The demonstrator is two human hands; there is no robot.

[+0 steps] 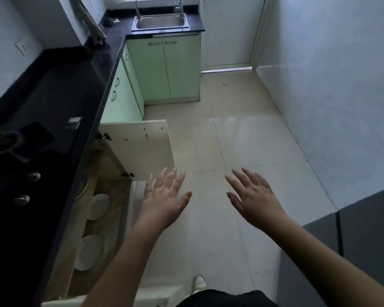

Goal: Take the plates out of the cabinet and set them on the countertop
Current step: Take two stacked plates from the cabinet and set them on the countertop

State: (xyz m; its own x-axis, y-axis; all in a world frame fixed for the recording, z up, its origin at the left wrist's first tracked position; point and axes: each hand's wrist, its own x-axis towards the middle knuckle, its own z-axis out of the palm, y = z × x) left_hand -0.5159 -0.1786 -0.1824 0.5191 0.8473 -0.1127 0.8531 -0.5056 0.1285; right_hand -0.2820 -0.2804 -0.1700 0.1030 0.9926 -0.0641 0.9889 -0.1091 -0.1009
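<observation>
Both hands are hovering spread and empty at frame centre, the left hand [164,201] nearer than the right hand [254,199] to the plates [91,251] lying in the open cabinet [111,196] at lower left.

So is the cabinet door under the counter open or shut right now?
Open. The cabinet door stands swung out over the floor, and white plates show inside the cabinet. Neither hand touches it.

Open cabinet [111,185], lower left: shelf holds two white plates [99,206], near one [90,252] larger. Dark tabletop [60,89] above carries hob [13,142]; sink [161,22] far end.
</observation>
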